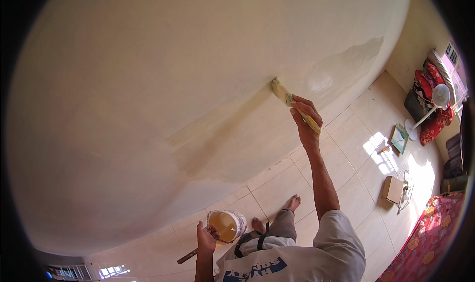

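My right hand (306, 114) is closed round the handle of a paintbrush (282, 92) with a yellow, paint-stained body. Its bristle tip is at the pale wall (123, 84), where darker, wet-looking patches spread to either side. Low by my body, my left hand (205, 237) grips the rim of a white bucket (240, 223) holding yellowish liquid. A brown handle (188, 256) juts out beside that hand; its other end is hidden, so I cannot tell what tool it belongs to.
Pale floor tiles (346, 148) run along the wall's foot. At the right are a small cardboard box (392, 190) beside a coiled cable, a green-edged tray (399, 139), a white standing fan (440, 96), red cushions (435, 126) and a red patterned cloth (425, 237).
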Tool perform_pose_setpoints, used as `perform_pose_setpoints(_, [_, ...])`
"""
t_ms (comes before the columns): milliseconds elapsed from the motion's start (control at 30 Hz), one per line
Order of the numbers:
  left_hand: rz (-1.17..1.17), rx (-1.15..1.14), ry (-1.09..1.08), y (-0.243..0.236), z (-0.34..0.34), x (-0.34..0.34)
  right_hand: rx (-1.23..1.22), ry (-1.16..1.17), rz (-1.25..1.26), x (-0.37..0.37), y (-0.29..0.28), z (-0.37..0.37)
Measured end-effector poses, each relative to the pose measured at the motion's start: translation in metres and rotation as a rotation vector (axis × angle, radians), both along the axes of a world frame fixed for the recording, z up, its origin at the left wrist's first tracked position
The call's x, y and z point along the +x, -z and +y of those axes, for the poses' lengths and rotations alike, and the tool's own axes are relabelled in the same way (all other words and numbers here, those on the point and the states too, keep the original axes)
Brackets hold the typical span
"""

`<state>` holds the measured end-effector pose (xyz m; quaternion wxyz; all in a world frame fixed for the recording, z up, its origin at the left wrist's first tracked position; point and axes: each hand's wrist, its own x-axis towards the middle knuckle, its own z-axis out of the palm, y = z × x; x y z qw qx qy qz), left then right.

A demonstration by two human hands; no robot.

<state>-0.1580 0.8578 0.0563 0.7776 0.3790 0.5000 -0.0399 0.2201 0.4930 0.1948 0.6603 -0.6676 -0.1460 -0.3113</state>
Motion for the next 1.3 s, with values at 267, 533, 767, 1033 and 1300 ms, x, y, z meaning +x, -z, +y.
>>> perform_pose_setpoints(267, [-0.004,-0.034,0.004,0.009,0.001,0.0,0.301,-0.111,0.146,0.074,0.024,-0.11])
perform_pose_setpoints(533, [0.002,-0.025,-0.023,0.0,-0.006,0.008,0.307,0.204,0.115,0.119,0.021,-0.17])
perform_pose_setpoints(767, [-0.043,-0.005,0.007,-0.01,-0.004,0.003,0.183,0.212,0.001,0.072,0.005,-0.065])
perform_pose_setpoints(1033, [-0.075,-0.007,0.032,0.006,0.01,-0.007,0.027,0.152,-0.039,-0.01,-0.006,0.053])
perform_pose_setpoints(1300, [-0.063,-0.014,-0.029,0.004,0.013,-0.013,-0.064,0.067,-0.079,-0.069,-0.017,0.147])
